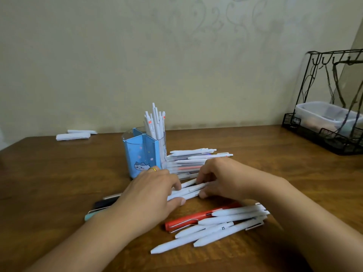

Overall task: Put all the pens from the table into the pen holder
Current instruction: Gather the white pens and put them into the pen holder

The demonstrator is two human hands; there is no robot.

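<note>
A blue pen holder (140, 154) with a cartoon cat stands mid-table; several white pens (155, 122) stick up from its clear right compartment. My left hand (151, 191) and my right hand (222, 177) meet in front of it, both closed around a small bundle of white pens (189, 190) lying on the wood. Behind my right hand lies a pile of pens (196, 157). Nearer me lie a red pen (196, 217) and several white pens (222, 226). A dark pen (105, 203) and a teal pen (89, 215) peek out under my left wrist.
Brown wooden table (59, 173) against a pale wall. Two rolled white papers (73, 135) lie at the back left. A black wire rack (330, 107) holding a plastic box stands at the back right corner.
</note>
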